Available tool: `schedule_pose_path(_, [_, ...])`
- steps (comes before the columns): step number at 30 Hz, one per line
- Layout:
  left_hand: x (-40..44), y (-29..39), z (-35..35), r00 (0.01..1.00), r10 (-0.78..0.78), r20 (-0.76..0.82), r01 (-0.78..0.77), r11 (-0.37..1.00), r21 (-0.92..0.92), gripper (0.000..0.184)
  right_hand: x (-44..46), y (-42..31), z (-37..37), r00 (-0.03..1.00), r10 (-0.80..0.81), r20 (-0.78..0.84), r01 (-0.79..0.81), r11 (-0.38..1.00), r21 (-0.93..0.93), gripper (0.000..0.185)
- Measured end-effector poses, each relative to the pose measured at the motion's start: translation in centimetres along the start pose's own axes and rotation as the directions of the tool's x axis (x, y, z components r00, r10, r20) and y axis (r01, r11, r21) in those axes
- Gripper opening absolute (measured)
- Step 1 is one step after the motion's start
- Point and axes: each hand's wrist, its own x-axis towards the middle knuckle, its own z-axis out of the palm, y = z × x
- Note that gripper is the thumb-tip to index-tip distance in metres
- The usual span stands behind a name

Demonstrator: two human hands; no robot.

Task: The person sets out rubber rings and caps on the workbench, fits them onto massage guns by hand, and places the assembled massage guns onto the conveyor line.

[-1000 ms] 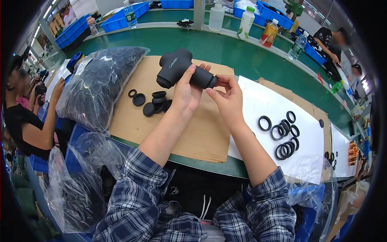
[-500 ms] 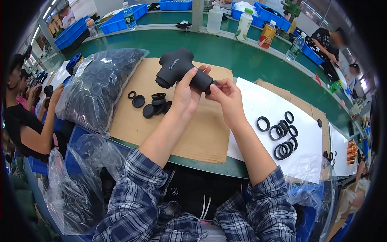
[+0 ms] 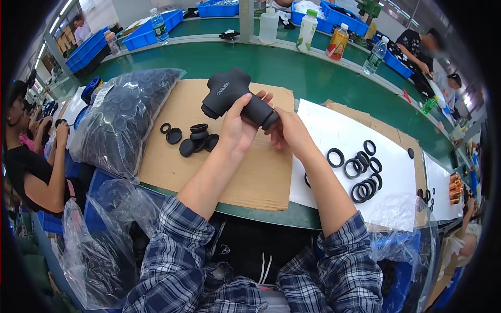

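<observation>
My left hand [image 3: 240,125] is wrapped round a black device body [image 3: 229,89] with several stubby arms and white lettering, held above the cardboard. At the device's right end, my right hand [image 3: 288,129] has its fingers closed round the tip; part of these fingers is hidden. Black round caps [image 3: 198,136] lie on the cardboard [image 3: 250,180] left of my left forearm. Several black rings [image 3: 353,168] rest on the white sheet [image 3: 313,125] to the right of my right hand.
A plastic bag of black parts [image 3: 128,112] lies at the left. Bottles [image 3: 268,26] and blue bins [image 3: 148,34] stand beyond the green belt [image 3: 209,57]. A co-worker [image 3: 39,172] sits at the left; other people are at the far right.
My right hand has turned, with its fingers now round and below the device's right end. The view has shifted slightly, and the device sits a little lower in it.
</observation>
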Motion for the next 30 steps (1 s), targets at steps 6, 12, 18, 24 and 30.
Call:
schedule_pose_path(6, [0.3, -0.4, -0.6, 1.0, -0.015, -0.012, 0.014, 0.998, -0.064, 0.042, -0.2, 0.4, 0.0, 0.927, -0.316, -0.2, 0.316, 0.948, -0.034, 0.035])
schedule_pose_path(12, [0.4, 0.0, -0.6, 0.999, -0.018, -0.047, 0.013, 0.994, -0.104, 0.042, 1.0, 1.2, -1.4, 0.913, -0.328, -0.242, 0.224, 0.9, -0.375, 0.044])
schedule_pose_path(18, [0.4, -0.1, -0.7, 0.999, -0.032, -0.044, 0.028, 0.994, -0.107, 0.042, 0.9, 0.6, -1.2, 0.924, -0.262, -0.277, 0.076, 0.839, -0.54, 0.046])
schedule_pose_path(24, [0.4, -0.2, -0.7, 0.998, -0.01, -0.07, 0.01, 1.0, -0.003, 0.042, 0.8, 0.4, -0.9, 0.925, -0.293, -0.241, 0.146, 0.862, -0.486, 0.042])
schedule_pose_path(30, [0.3, -0.1, -0.5, 0.992, -0.039, -0.123, 0.03, 0.997, -0.073, 0.04, 0.4, 0.6, -1.2, 0.947, -0.29, -0.14, 0.183, 0.841, -0.509, 0.047])
